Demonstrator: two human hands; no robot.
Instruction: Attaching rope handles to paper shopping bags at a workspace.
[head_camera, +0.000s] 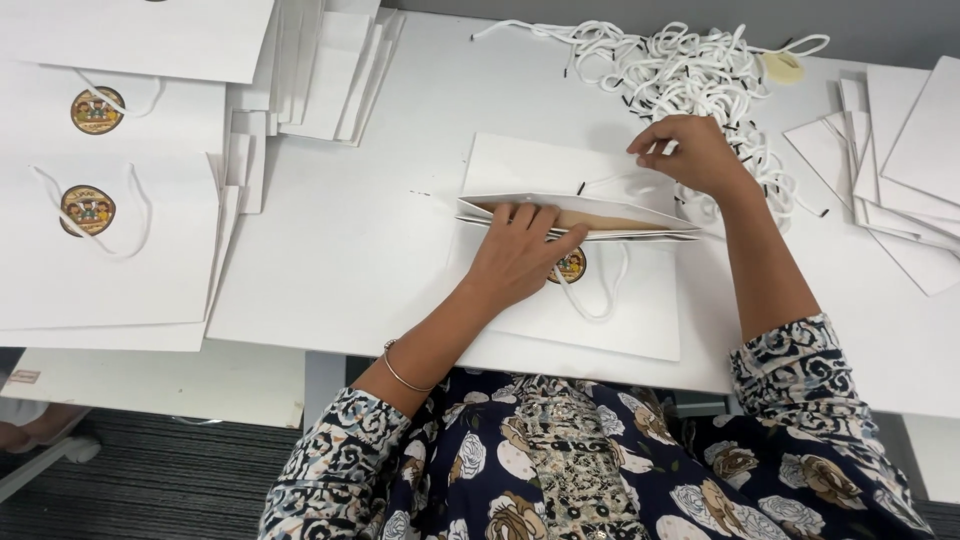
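Pressed flat, the left hand held down the white paper bag lying in the middle of the worktop, its grip spread open with the fingers reaching the bag's parted mouth. The right hand had its grip pinched together on a white cord at the bag's far flap, though how the fingertips met the cord was hard to make out from where I stood. A round brown and gold sticker on the bag's face was half covered by the left hand, and a looped handle hung beside it.

Beyond the right hand lay a tangled heap of white cords with dark tips, and a small roll of tape sat at its far edge. The worktop was smooth, white and matt, with a grey wall behind it and dark carpet below. To the left, finished bags with the same stickers lay overlapping, cut off by the frame's edge, next to a fanned stack of folded white bags. To the right, flat white card sheets were spread out, also cut off. A thin bangle circled the left wrist, and the sleeves were dark with a pale floral print.
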